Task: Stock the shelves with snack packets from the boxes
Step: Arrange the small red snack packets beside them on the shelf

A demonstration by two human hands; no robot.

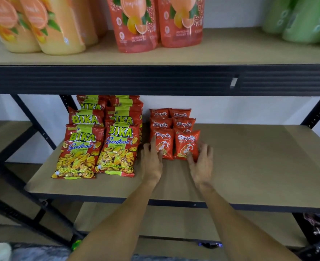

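Six small orange-red prawn-cracker packets are standing on the middle shelf point(259, 162), arranged in two columns of three rows running back toward the wall. The left front packet point(165, 142) and the right front packet point(186, 141) are standing upright side by side, touching each other at the front of the group.

The left hand point(152, 162) is gripping the left front packet, with the thumb lying on its face and the fingers curling along its left edge. The right hand point(202, 164) is gripping the right front packet in a mirrored way, thumb pressing the face and fingers wrapping its right edge. Both forearms are reaching in over the shelf's front edge.

Just to the left, larger red BIKA Seafood packets point(80, 153) are leaning back in two columns; at least three are showing in each column, and the rows behind are too overlapped to count surely. The nearer BIKA column is sitting just beside the left hand.

On the upper shelf point(230, 51), two red-orange shower gel pouches point(134, 25) are standing in the middle. Yellow-orange pouches point(61, 29) are standing to the left, two plainly in front with more behind. Green pouches point(306, 21) are standing at the far right, at least two in view.

Below, a lower shelf point(174, 219) is showing, and some dark packets point(317, 227) are lying at the bottom right, too blurred to count.
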